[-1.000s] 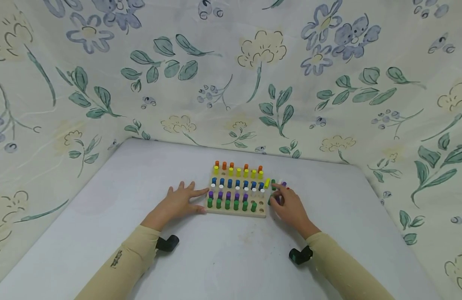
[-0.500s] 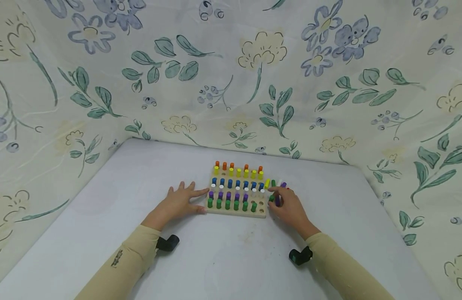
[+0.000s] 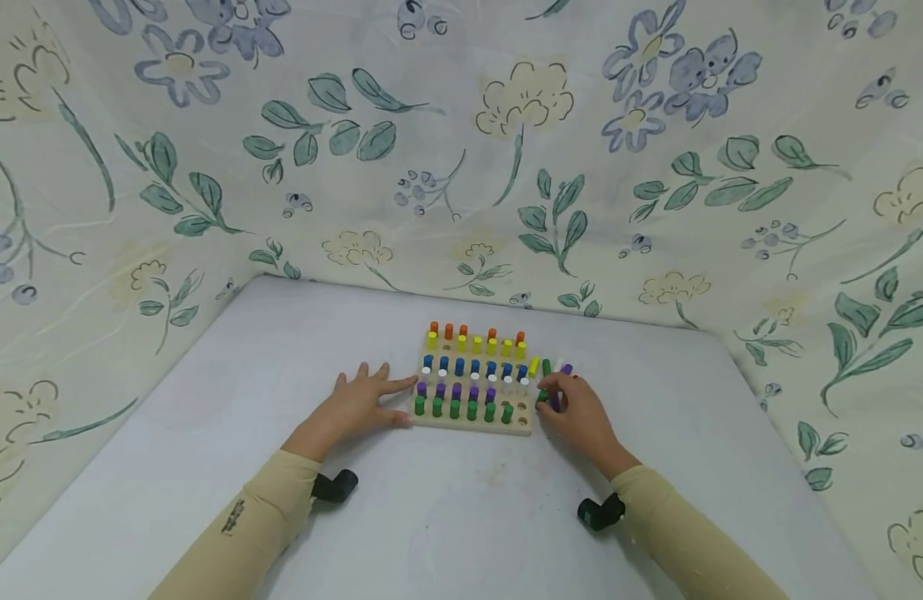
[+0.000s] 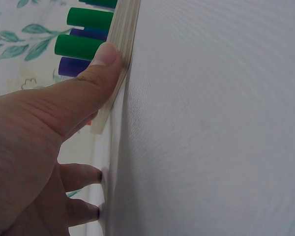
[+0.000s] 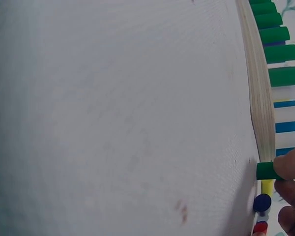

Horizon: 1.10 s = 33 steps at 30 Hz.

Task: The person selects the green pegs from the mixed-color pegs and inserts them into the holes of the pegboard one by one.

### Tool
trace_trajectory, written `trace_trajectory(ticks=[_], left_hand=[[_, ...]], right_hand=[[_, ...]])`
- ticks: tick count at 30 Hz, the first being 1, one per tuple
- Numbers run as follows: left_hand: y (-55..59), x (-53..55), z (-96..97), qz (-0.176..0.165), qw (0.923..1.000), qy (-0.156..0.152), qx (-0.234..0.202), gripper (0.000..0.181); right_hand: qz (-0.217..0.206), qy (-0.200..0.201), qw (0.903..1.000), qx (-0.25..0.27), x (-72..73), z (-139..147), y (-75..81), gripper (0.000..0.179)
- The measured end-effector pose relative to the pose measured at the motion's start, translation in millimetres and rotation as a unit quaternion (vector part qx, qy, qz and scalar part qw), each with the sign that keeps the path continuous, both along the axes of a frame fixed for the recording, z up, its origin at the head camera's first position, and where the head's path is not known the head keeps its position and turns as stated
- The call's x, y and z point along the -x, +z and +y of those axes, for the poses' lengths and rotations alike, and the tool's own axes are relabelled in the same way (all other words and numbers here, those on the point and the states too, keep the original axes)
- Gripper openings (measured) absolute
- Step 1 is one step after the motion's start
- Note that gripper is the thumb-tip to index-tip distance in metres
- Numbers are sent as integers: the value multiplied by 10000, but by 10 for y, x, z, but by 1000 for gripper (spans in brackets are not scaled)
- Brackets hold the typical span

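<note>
A wooden pegboard [image 3: 472,426] holds rows of orange, yellow, blue, white, purple and green pegs, with some holes bare. My left hand [image 3: 360,404] lies with fingers spread at the board's left side. Its thumb [image 4: 105,56] presses on the board's edge, while other fingertips touch the table. At the board's right side, my right hand [image 3: 579,419] pinches a loose green peg [image 5: 266,171] between thumb and index finger. This peg is upright with its lower end at the table. A purple peg [image 3: 555,401] is beside it, partly hidden by the hand.
Beyond the right hand lie a loose yellow peg [image 3: 534,367], another green peg [image 3: 547,367] and a purple peg [image 3: 567,369]. A red peg end [image 5: 260,227] shows below the right fingers. Patterned cloth [image 3: 461,167] hangs behind the white table [image 3: 461,517].
My right index finger has drawn back from the farther loose pegs, and thumb and index now meet at the nearer green peg. My left hand and the board have stayed put.
</note>
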<state>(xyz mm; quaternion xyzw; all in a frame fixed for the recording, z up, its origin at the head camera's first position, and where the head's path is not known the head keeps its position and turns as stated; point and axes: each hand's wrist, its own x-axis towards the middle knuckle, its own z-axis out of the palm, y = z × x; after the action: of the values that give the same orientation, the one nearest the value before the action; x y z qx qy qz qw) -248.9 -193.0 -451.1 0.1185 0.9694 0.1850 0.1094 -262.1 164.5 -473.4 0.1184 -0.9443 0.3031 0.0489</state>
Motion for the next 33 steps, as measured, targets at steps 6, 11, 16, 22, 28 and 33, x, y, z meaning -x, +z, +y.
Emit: trace_trajectory(ticks=[6,11,16,22,28,33], left_hand=[[10,-9,9,22,10000,-20,26,77],[25,-17,21,-56,10000,79,8,78],[43,-21,26,-55,10000,65,18,78],[29,-15,29,-30,10000,56,11,78],[16,-3,28,-37,10000,56,28,79],[5,4,17,-17,10000,11,62,79]], right_hand=[[26,1,10000,23,1,6,3,23],[169,100,9997,108,4,32,-18,21],[234,140,9995,144,0,41,-24,21],[184,113,9997,84,-3,31,-16,22],[205,133,9997,80,-15,25,-2,22],[255,184,9994,142,-22,25,5,22]])
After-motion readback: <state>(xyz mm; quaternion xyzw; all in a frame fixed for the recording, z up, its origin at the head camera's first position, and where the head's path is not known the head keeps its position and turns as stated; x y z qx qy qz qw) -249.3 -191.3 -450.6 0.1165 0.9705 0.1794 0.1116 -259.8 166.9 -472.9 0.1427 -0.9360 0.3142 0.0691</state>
